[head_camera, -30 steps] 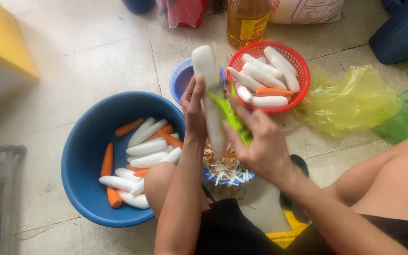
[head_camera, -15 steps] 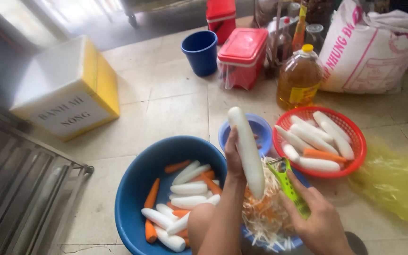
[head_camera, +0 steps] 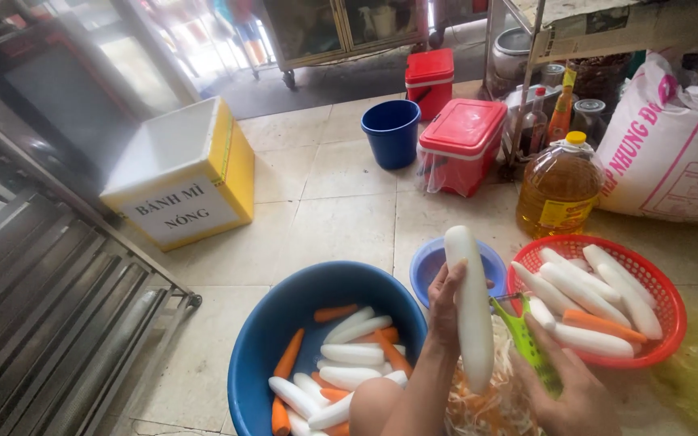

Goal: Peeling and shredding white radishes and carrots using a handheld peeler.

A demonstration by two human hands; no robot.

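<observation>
My left hand (head_camera: 444, 311) grips a long peeled white radish (head_camera: 470, 307) and holds it nearly upright over a pile of white and orange shreds (head_camera: 486, 404). My right hand (head_camera: 567, 391) holds a green peeler (head_camera: 531, 343) whose blade end touches the radish's right side. A big blue basin (head_camera: 284, 323) at the lower left holds several peeled radishes and carrots (head_camera: 349, 355). A red basket (head_camera: 664, 299) on the right holds more radishes and a carrot.
A small blue bowl (head_camera: 430, 262) sits behind the radish. A bottle of cooking oil (head_camera: 559, 190), a red-lidded box (head_camera: 462, 145), a blue bucket (head_camera: 391, 131) and a white sack (head_camera: 672, 153) stand at the back. A white and yellow foam box (head_camera: 179, 173) and a metal grate (head_camera: 50, 307) are on the left.
The view has tilted up and now takes in more of the room. The radish stays upright in my left hand and the peeler remains against its right side.
</observation>
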